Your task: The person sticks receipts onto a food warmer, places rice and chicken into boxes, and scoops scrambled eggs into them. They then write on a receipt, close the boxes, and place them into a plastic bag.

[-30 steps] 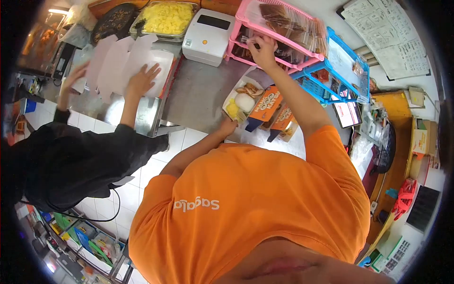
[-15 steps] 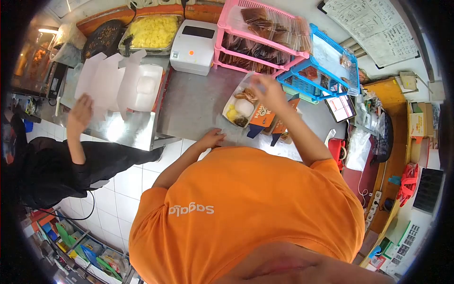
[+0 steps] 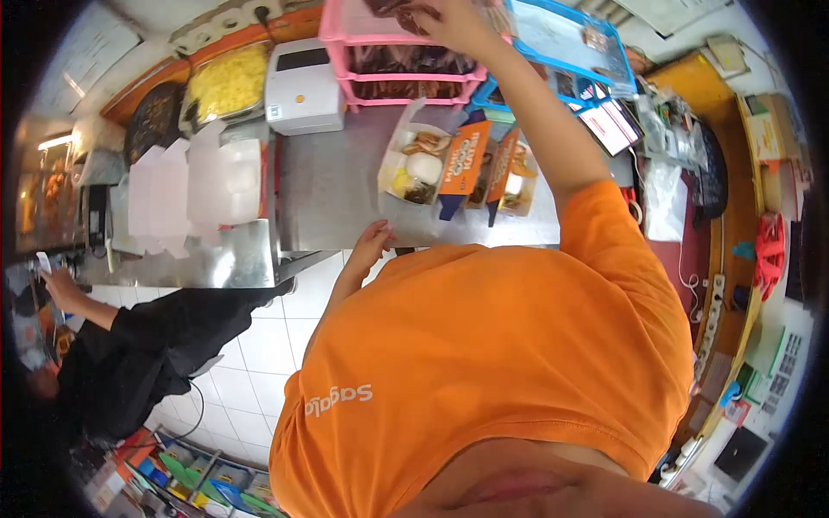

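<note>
My right hand (image 3: 453, 28) reaches into the top tier of the pink rack (image 3: 345, 43), its fingers closed on brown sachets (image 3: 393, 10). My left hand (image 3: 371, 244) rests by the front edge of the steel table (image 3: 324, 181), fingers loosely bent and apart, holding nothing. Between the hands stands an open meal box (image 3: 390, 164) with rice (image 3: 425, 167), shredded meat, something yellow and dark greens. To its right are two orange-and-blue printed sleeves (image 3: 466, 160) around further food boxes (image 3: 518, 186).
A white label printer (image 3: 302, 95) stands left of the rack, with a tray of yellow food (image 3: 226, 82) beyond. Blue baskets (image 3: 570, 43) and a tablet (image 3: 610, 125) are at right. At left, a co-worker's hand (image 3: 65, 292) is near the counter with open white boxes (image 3: 242, 181).
My right hand has gone from the open meal box up to the sachets in the pink rack. My left hand has lifted slightly off the table edge. The co-worker's hand has moved left, away from the boxes.
</note>
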The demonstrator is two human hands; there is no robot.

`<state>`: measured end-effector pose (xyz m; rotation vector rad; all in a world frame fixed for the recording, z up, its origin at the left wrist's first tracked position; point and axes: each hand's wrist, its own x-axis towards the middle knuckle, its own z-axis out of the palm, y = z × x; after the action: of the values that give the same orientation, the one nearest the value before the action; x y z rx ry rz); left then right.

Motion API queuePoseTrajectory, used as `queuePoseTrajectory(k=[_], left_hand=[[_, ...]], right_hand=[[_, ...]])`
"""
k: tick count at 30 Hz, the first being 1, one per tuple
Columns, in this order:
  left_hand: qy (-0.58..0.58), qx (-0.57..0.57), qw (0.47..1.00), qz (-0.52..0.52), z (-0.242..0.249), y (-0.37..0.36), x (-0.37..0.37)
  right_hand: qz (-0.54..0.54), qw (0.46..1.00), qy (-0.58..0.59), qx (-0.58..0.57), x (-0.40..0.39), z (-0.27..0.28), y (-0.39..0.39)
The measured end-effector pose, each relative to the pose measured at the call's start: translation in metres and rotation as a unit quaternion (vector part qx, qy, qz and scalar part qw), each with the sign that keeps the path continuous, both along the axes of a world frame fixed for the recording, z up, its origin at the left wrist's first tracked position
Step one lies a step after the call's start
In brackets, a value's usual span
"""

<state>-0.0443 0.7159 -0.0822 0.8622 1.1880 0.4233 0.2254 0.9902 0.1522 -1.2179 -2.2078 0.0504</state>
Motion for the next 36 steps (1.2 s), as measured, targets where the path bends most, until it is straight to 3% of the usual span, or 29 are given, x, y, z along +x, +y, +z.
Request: queuePoseTrajectory(k=[1, 5, 6, 7, 8, 10, 13, 15, 17, 20, 22, 24, 28, 30, 31, 33, 34, 35, 36], left_hand=[[-0.001, -0.008, 1.0, -0.001, 0.002, 0.001, 0.002], [-0.032, 0.022, 0.999, -0.001, 0.02, 0.007, 0.017], [-0.032, 0.021, 0.999, -0.006, 0.021, 0.01, 0.022], [-0.053, 0.094, 0.994, 0.011, 0.022, 0.012, 0.028], [-0.075, 0.166, 0.983, 0.028, 0.022, 0.013, 0.037], [-0.065, 0.211, 0.975, -0.002, 0.056, 0.017, 0.064], [-0.042, 0.315, 0.945, -0.077, 0.066, 0.023, 0.129], [-0.021, 0.372, 0.921, -0.118, 0.07, 0.021, 0.175], [0.014, 0.494, 0.865, -0.082, 0.077, 0.014, 0.221], [0.072, 0.476, 0.876, -0.033, 0.03, 0.005, 0.262], [0.061, 0.466, 0.882, 0.029, 0.008, -0.006, 0.279], [-0.074, 0.244, 0.956, 0.148, 0.008, -0.012, 0.291], [-0.038, 0.209, 0.956, 0.203, 0.021, -0.014, 0.324], [-0.056, 0.211, 0.949, 0.227, -0.004, -0.003, 0.347], [-0.046, 0.227, 0.945, 0.23, -0.01, 0.002, 0.36], [-0.038, 0.243, 0.942, 0.229, -0.008, 0.011, 0.386], [-0.087, 0.173, 0.953, 0.234, -0.003, 0.017, 0.4], [-0.135, 0.103, 0.957, 0.236, 0.0, 0.022, 0.412], [-0.136, 0.103, 0.957, 0.233, -0.006, 0.026, 0.421]], right_hand=[[0.02, 0.991, 0.123, -0.039, 0.005, 0.01, -0.038], [-0.021, 0.952, 0.22, -0.211, 0.092, -0.009, -0.131], [-0.091, 0.939, 0.203, -0.262, 0.121, -0.026, -0.145], [-0.159, 0.918, 0.185, -0.312, 0.146, -0.043, -0.158], [-0.164, 0.917, 0.187, -0.311, 0.167, -0.06, -0.168], [-0.301, 0.917, 0.123, -0.231, 0.204, -0.097, -0.184], [-0.336, 0.925, 0.074, -0.161, 0.26, -0.16, -0.193], [-0.273, 0.932, 0.086, -0.222, 0.283, -0.221, -0.184], [-0.241, 0.909, 0.043, -0.338, 0.267, -0.223, -0.181], [-0.123, 0.928, 0.082, -0.343, 0.264, -0.263, -0.171], [-0.117, 0.886, 0.095, -0.439, 0.265, -0.265, -0.178], [-0.115, 0.874, 0.107, -0.459, 0.279, -0.262, -0.195], [-0.179, 0.829, 0.144, -0.51, 0.33, -0.247, -0.241], [-0.119, 0.929, 0.165, -0.309, 0.358, -0.226, -0.256], [-0.118, 0.929, 0.164, -0.311, 0.37, -0.224, -0.26], [-0.017, 0.954, 0.113, -0.279, 0.39, -0.221, -0.263], [-0.021, 0.954, 0.113, -0.277, 0.392, -0.221, -0.268], [-0.082, 0.908, 0.257, -0.32, 0.386, -0.219, -0.276], [-0.141, 0.836, 0.396, -0.353, 0.381, -0.216, -0.283]])
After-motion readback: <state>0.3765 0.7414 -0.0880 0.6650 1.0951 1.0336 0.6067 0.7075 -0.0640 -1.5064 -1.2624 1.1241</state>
